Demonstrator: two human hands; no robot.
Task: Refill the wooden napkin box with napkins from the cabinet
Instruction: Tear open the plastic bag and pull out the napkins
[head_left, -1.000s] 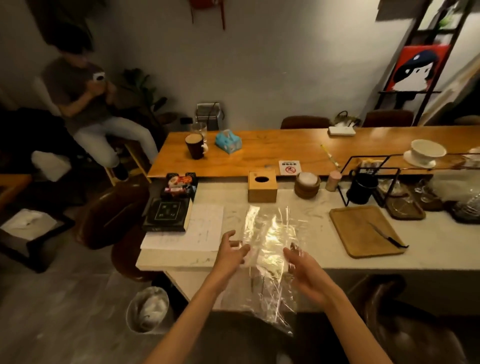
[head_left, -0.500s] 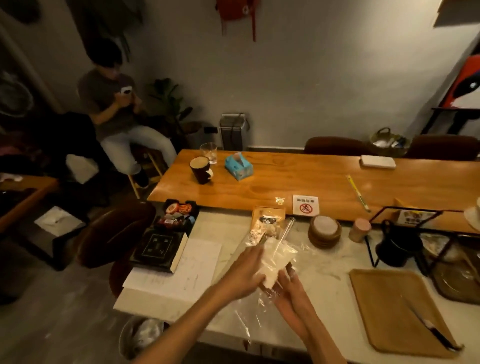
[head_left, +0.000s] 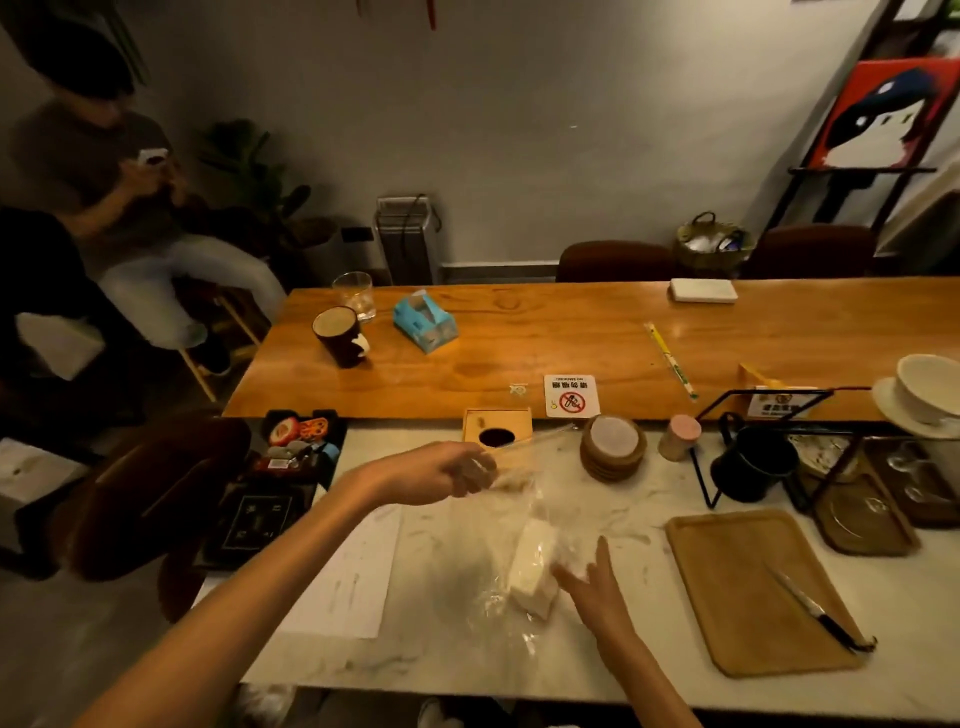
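Observation:
A white stack of napkins (head_left: 532, 569) lies on the marble counter (head_left: 639, 654), still partly inside a clear plastic bag (head_left: 483, 587). My left hand (head_left: 441, 473) is raised over the counter and pinches the bag's upper edge, pulling it up and left. My right hand (head_left: 592, 582) rests with spread fingers against the right side of the napkin stack. The wooden napkin box (head_left: 497, 431), with a dark oval hole in its top, stands at the back of the counter just beyond my left hand.
A wooden cutting board (head_left: 753, 592) with a knife (head_left: 815, 613) lies to the right. Stacked coasters (head_left: 613, 452), a black pitcher (head_left: 753, 462) in a wire rack and a paper sheet (head_left: 348, 577) surround the work spot. A person sits at far left.
The napkin stack has come down onto the counter and slid partly out of the bag. My left hand has lifted the bag's edge away; my right hand has moved to the stack's side.

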